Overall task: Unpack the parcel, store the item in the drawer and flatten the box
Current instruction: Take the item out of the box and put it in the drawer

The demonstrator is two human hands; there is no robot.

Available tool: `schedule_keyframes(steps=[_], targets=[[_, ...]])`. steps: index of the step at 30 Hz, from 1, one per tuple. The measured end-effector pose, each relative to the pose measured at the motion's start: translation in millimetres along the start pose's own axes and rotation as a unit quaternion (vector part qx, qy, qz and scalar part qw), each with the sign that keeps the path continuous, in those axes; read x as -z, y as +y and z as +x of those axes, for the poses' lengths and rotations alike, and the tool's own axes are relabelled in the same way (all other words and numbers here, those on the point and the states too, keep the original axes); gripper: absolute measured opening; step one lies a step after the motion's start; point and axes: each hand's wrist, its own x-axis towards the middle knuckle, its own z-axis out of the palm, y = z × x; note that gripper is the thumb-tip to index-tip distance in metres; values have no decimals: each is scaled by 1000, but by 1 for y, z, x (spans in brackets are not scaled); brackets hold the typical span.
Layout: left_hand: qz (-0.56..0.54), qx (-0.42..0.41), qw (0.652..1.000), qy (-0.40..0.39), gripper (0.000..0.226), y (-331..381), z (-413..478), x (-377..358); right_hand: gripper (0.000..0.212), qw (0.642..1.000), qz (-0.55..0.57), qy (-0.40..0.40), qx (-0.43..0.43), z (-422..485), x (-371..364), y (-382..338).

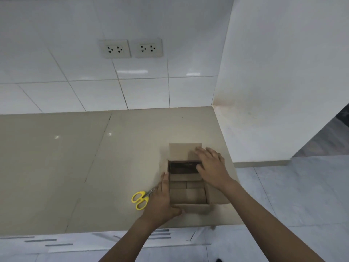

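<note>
Lying at nine o'clock of the open box [188, 195], yellow scissors [140, 199] touch the flat left hand [162, 199]; the right hand [211, 165], fingers spread, grips nothing.

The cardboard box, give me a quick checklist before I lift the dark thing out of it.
1. Top flaps of the cardboard box open: ok, the far flap lies flat on the counter.
2. Box steadied: ok, the left hand lies along its left wall, thumb at the near corner.
3. Grip on the dark item: not ok, the right hand only rests open over its right end.
4. Item free to lift: cannot tell, an inner cardboard piece lies against its near edge.
5. Scissors out of the way: ok, on the counter left of the box, blades partly under the left hand.
6. Drawer open: cannot tell.
</note>
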Motion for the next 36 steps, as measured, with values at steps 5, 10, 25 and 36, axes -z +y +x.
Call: schedule_keyframes(steps=[5,10,25,36], targets=[[17,5,1000,8,130,0,1,-1,68,996,31,-74,-29,12,-13,9],[40,13,999,10,127,8,11,2,71,997,8,-70,20,14,-27,15],[45,18,999,-19,125,13,50,11,65,994,-75,-72,35,57,-33,29],[51,15,999,-7,126,12,49,11,72,991,-117,-66,14,60,-40,24]])
